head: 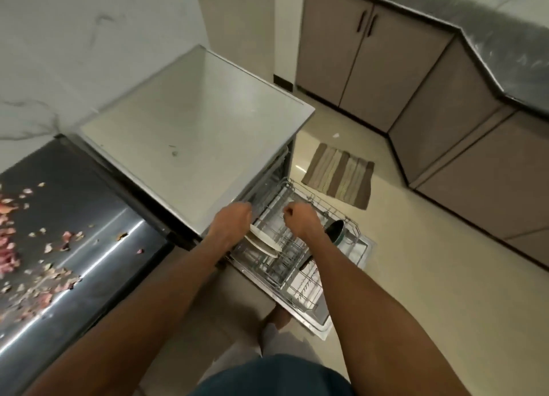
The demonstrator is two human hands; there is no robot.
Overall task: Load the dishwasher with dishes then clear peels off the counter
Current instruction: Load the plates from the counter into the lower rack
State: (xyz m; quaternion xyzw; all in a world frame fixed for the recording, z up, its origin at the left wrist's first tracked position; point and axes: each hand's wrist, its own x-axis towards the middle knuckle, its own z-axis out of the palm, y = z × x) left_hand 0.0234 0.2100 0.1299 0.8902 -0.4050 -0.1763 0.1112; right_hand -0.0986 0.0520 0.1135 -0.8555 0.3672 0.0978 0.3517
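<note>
- Two white plates (264, 241) stand on their edges, one just beside the other, at the left end of the pulled-out wire rack (300, 265) of the dishwasher (196, 134).
- The left hand (233, 222) is right above the plates, close to the dishwasher's front edge. Its fingers curl down out of sight, so I cannot tell if it holds a plate.
- The right hand (298, 222) hangs over the middle of the rack. Its fingers are curled into a loose fist, and I cannot tell if anything is in it.
- A dark mug (337, 232) lies tipped in the rack, just past the right wrist.
- The rack sits over the open door (322, 321), which lies flat near the floor.
- Lots of pink and tan peels (38, 247) are spread on the shiny dark counter (89, 217) to the left of the dishwasher.
- A striped mat (338, 178) lies on the pale floor behind the rack.
- Brown cupboards (371, 54) run along the far side, well apart from the hands.
- One foot (273, 330) shows on the floor by the door's near corner.
</note>
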